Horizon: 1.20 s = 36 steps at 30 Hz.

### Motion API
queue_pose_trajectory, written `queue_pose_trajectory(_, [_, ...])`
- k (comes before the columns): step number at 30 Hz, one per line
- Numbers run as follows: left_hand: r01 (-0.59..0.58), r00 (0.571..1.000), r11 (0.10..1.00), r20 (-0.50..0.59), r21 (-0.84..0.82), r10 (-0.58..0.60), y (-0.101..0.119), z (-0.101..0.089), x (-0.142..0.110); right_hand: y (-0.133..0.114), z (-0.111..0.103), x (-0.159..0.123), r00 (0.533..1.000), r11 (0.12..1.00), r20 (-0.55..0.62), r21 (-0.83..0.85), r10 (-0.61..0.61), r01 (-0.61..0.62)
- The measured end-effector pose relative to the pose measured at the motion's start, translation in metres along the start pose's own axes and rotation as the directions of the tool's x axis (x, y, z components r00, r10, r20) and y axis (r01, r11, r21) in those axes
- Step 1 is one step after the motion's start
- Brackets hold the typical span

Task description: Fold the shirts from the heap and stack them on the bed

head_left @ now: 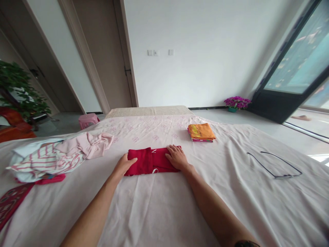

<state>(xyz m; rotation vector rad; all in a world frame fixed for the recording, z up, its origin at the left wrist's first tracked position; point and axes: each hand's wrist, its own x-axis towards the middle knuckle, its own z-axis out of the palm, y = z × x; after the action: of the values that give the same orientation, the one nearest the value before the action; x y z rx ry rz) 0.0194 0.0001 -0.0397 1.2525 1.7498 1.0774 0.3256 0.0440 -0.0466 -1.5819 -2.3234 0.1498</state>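
"While both hands rest on the folded red cloth (140, 162), what lies around it?"

"Beyond its right end sits a folded orange cloth (203, 131) with yellow lettering, on top of pinkish patterned folds. Farther right lie glasses (288, 176), arms unfolded, well apart from the hands. To the left is a loose heap of clothes (48, 164), striped and pale pink, with a dark red patterned piece (11, 202) nearer the person."

"And how are the hands set?"

"The right hand (177, 157) lies flat on the red cloth's right end, fingers stretched out. The left hand (126, 164) is at the other end, thumb on top; whether it pinches the fabric, I can't tell."

"What about the surface and the room?"

"A pale pink sheet (138, 206), wrinkled and printed with flowers toward the far side. Past it are a pink stool (88, 120), a brown door (102, 51), a white wall (195, 75) and purple flowers (236, 102) in a green pot."

"Anything hard to make out?"

"The left fingers are partly hidden. Something dark on the right wrist (246, 244) is cut off by the lower edge, as is the reddish wooden furniture (12, 127) at the left edge. What the sheet covers is hidden."
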Motion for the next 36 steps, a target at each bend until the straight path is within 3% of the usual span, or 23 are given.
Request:
queue_pose_trajectory(4, [0.024, 0.992, 0.982, 0.123, -0.186, -0.001, 0.011, -0.002, -0.010, 0.000, -0.004, -0.001, 1.000, 0.999, 0.007, 0.035, 0.012, -0.012])
queue_pose_trajectory(8, [0.046, 0.991, 0.931, 0.131, -0.361, 0.002, 0.010, -0.020, -0.007, 0.000, -0.009, -0.005, 0.999, 0.991, 0.019, 0.127, -0.035, 0.032])
queue_pose_trajectory(9, [0.044, 0.995, 0.946, 0.094, -0.322, -0.014, 0.007, -0.025, -0.006, -0.001, -0.009, -0.006, 0.998, 0.988, 0.022, 0.142, -0.061, 0.057])
queue_pose_trajectory(11, [0.018, 0.999, 0.997, -0.032, -0.080, -0.020, 0.003, -0.031, -0.004, -0.003, -0.009, -0.008, 0.994, 0.983, 0.025, 0.155, -0.105, 0.100])
queue_pose_trajectory(12, [-0.008, 0.995, 0.996, -0.102, 0.093, 0.017, 0.002, -0.031, -0.005, -0.004, -0.008, -0.008, 0.993, 0.981, 0.021, 0.157, -0.114, 0.110])
queue_pose_trajectory(14, [-0.085, 0.965, 0.901, -0.191, 0.426, 0.182, 0.006, -0.025, -0.013, -0.006, -0.007, -0.009, 0.994, 0.980, 0.002, 0.166, -0.108, 0.106])
queue_pose_trajectory(16, [-0.185, 0.916, 0.768, -0.175, 0.613, 0.361, 0.016, -0.011, -0.025, -0.007, -0.006, -0.008, 0.996, 0.980, -0.019, 0.177, -0.092, 0.093])
queue_pose_trajectory(18, [-0.273, 0.884, 0.695, -0.111, 0.665, 0.454, 0.029, 0.009, -0.037, -0.007, -0.005, -0.009, 0.996, 0.982, -0.030, 0.173, -0.079, 0.083])
queue_pose_trajectory(22, [-0.293, 0.905, 0.594, 0.018, 0.749, 0.424, 0.047, 0.046, -0.049, -0.008, -0.005, -0.011, 0.997, 0.987, -0.031, 0.141, -0.073, 0.077])
queue_pose_trajectory(25, [-0.248, 0.936, 0.529, 0.060, 0.812, 0.347, 0.048, 0.057, -0.045, -0.008, -0.005, -0.012, 0.996, 0.986, -0.033, 0.144, -0.084, 0.088])
queue_pose_trajectory(27, [-0.238, 0.947, 0.543, 0.070, 0.805, 0.312, 0.047, 0.055, -0.040, -0.007, -0.004, -0.012, 0.996, 0.985, -0.037, 0.147, -0.086, 0.091])
queue_pose_trajectory(31, [-0.215, 0.962, 0.662, 0.037, 0.718, 0.272, 0.047, 0.042, -0.028, -0.007, -0.004, -0.012, 0.995, 0.984, -0.049, 0.152, -0.088, 0.094])
queue_pose_trajectory(36, [-0.229, 0.947, 0.729, -0.024, 0.645, 0.320, 0.048, 0.043, -0.026, -0.007, -0.004, -0.011, 0.995, 0.983, -0.048, 0.160, -0.088, 0.095])
